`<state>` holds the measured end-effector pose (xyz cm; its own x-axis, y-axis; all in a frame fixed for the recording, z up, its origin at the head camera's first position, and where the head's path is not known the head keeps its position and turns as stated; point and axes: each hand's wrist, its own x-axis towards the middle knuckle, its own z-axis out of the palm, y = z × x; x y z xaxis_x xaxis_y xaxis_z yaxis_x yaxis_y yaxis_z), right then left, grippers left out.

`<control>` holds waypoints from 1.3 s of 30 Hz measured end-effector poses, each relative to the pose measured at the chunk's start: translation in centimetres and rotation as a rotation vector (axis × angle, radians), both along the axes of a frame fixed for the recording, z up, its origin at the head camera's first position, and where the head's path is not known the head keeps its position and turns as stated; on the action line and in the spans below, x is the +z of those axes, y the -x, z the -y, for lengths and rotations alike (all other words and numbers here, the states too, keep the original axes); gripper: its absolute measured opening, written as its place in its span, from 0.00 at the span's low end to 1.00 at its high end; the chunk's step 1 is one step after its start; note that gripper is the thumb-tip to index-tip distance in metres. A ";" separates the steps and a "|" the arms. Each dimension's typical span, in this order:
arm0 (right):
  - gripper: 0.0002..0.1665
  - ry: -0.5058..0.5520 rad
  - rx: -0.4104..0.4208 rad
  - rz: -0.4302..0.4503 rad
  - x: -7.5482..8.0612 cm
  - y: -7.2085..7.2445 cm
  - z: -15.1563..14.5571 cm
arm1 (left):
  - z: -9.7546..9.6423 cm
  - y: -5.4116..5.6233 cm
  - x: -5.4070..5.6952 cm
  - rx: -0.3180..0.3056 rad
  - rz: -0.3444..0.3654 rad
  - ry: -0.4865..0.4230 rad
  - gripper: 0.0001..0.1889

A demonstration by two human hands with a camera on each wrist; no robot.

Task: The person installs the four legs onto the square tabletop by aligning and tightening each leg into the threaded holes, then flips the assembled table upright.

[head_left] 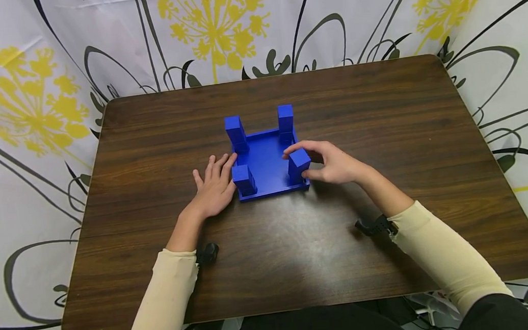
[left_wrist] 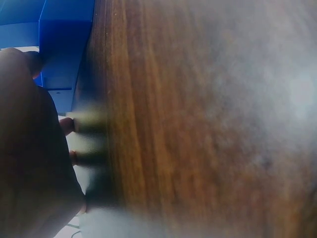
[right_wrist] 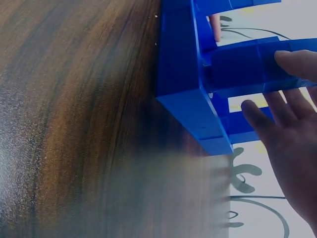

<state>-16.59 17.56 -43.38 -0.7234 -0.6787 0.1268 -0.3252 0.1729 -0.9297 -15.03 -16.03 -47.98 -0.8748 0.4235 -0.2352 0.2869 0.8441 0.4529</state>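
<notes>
A shallow blue square tray [head_left: 268, 167] lies on the table, with an upright blue post at each corner. My right hand [head_left: 337, 165] holds the near right post [head_left: 298, 165] between thumb and fingers. In the right wrist view, the thumb presses on the upper block of that post [right_wrist: 237, 67], which shows seams between stacked blocks. Spread on the table, my left hand [head_left: 212, 191] lies along the tray's left side, its fingertips at the edge beside the near left post [head_left: 244, 180]. The left wrist view shows this hand dark and partly cut off.
At the tray's back corners stand the far left post [head_left: 236, 133] and the far right post [head_left: 285, 118]. The brown wood-grain table [head_left: 160, 131] has rounded corners. A white flowered curtain [head_left: 117, 37] hangs behind and beside it.
</notes>
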 end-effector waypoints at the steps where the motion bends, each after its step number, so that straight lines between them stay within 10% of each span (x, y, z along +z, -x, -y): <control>1: 0.32 0.017 0.018 0.003 0.0 0.0 0.0 | 0.0 0.0 0.0 0.001 0.000 0.000 0.31; 17: 0.30 -0.073 -0.060 -0.024 3.3 -1.5 0.8 | -0.1 0.1 0.1 0.002 -0.005 0.001 0.31; 39: 0.35 -0.011 0.003 0.042 -0.1 -0.1 -0.1 | -0.1 0.0 0.2 0.004 0.001 -0.004 0.33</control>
